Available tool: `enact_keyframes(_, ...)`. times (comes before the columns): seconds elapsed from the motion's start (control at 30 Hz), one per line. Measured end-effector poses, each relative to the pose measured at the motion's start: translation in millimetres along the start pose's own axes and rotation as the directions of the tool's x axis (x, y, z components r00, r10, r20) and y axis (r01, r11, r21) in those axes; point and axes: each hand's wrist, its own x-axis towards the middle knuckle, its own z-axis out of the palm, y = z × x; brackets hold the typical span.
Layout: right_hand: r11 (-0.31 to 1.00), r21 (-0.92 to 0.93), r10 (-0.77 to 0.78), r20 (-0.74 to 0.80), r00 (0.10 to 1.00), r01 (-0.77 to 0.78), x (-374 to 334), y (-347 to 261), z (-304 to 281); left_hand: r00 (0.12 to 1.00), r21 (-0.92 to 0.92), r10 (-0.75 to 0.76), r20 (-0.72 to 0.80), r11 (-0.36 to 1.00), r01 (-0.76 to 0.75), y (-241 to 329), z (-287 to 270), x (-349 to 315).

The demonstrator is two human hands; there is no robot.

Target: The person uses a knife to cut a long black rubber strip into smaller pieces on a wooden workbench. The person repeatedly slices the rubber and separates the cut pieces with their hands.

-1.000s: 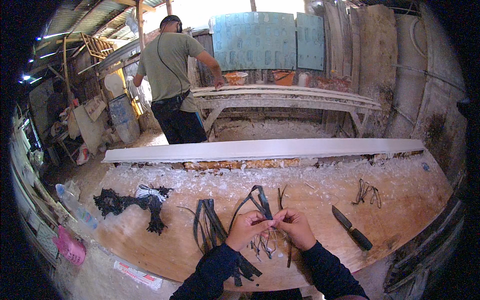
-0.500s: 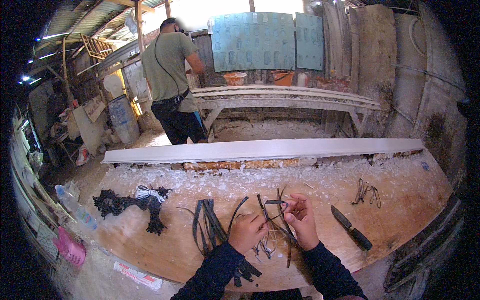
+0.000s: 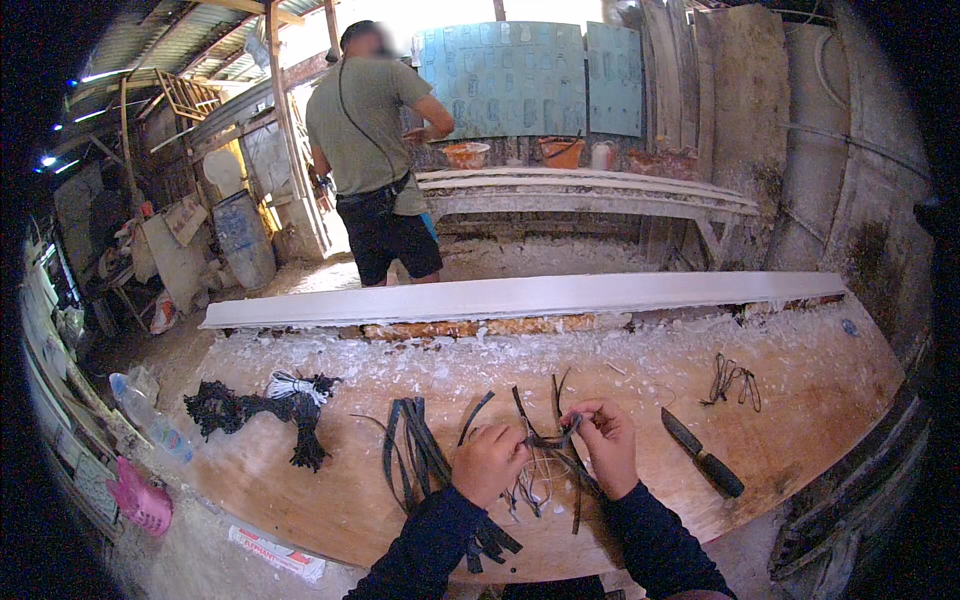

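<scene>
A black flat strip [image 3: 549,441] is stretched between my hands over the wooden worktable. My left hand [image 3: 490,465] pinches one end of it, the fingers curled. My right hand [image 3: 608,446] grips the other end between thumb and forefinger, where the strip bends back. Under and between the hands lie more loose black strips and some thin pale strings [image 3: 535,485]. Beside my left hand, a bundle of long black strips [image 3: 426,450] runs partly beneath my wrist and sleeve. A black-handled knife [image 3: 700,452] lies to the right of my right hand, apart from it.
Tied black cords [image 3: 240,408] with a white string bundle [image 3: 290,386] lie at left, thin dark loops [image 3: 735,382] at right. A long white moulding [image 3: 520,297] spans the table's far edge. Beyond it a person [image 3: 375,150] stands by a bench. A plastic bottle [image 3: 150,415] lies left.
My right fingers have closed in on the strip, and its raised end has come down into their pinch. My left hand has barely shifted. The person behind has moved rightward.
</scene>
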Motion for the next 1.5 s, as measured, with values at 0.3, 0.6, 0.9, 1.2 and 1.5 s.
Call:
enact_keyframes(0.3, 0.971, 0.039, 0.227, 0.189, 0.955, -0.238, 3, -14, -5, 0.980, 0.019, -0.161, -0.118, 0.986, 0.164, -11, -14, 9)
enact_keyframes(0.6, 0.862, 0.271, 0.303, 0.403, 0.864, -0.429, 0, -16, -8, 0.989, 0.020, -0.091, -0.119, 0.995, 0.094, -19, -14, 9)
enact_keyframes(0.9, 0.755, 0.483, 0.259, 0.401, 0.879, -0.443, 0, -15, -9, 0.988, -0.193, -0.080, 0.133, 0.976, 0.105, -16, -10, 7)
enact_keyframes(1.2, 0.818, 0.453, 0.261, 0.258, 0.930, -0.355, 4, -15, -12, 0.870, -0.439, -0.014, 0.493, 0.859, 0.263, -10, -7, 4)
enact_keyframes(1.5, 0.755, 0.536, 0.303, 0.224, 0.926, -0.377, 5, -14, -11, 0.867, -0.389, -0.007, 0.499, 0.892, 0.231, -8, -9, 3)
